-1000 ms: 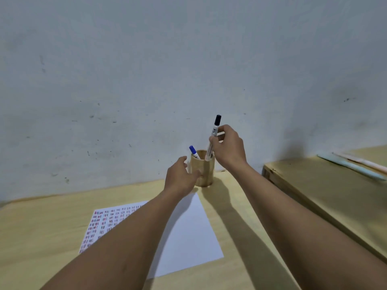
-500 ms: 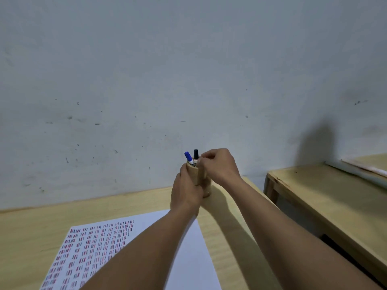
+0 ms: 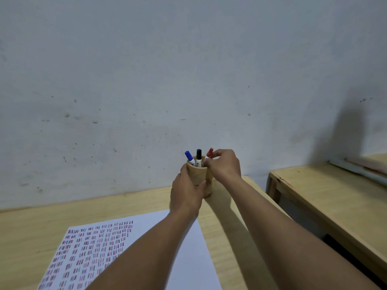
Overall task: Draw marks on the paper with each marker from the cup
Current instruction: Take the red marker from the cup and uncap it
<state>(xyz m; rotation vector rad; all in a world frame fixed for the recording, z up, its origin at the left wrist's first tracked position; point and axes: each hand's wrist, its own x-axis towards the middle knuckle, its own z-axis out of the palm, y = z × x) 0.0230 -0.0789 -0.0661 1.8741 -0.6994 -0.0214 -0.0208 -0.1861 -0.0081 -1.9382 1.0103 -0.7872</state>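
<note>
Since a second ago the black marker (image 3: pixel 198 157) has gone down from the raised right hand (image 3: pixel 224 164) into the cup (image 3: pixel 200 174), and the right hand has shifted to the red marker (image 3: pixel 209 153), whose cap now shows above the rim. The fingertips (image 3: pixel 207 162) of that hand pinch the red marker's barrel just below its cap, at the right side of the cup's mouth. The left hand (image 3: pixel 185 194) is wrapped around the cup's left and front wall, thumb across the front, gripping it firmly.

The wooden cup stands upright on the table (image 3: pixel 25 229), close to the wall (image 3: pixel 188 70). Inside it the blue marker (image 3: pixel 189 157) leans left, the black marker stands nearly upright in the middle, and the red one tilts right.

The paper (image 3: pixel 188 248) lies flat on the table nearer the person, under the left forearm. Rows of short red, blue and black marks cover its left part; its right part is blank. A second wooden table (image 3: pixel 326 197) stands apart to the right.
</note>
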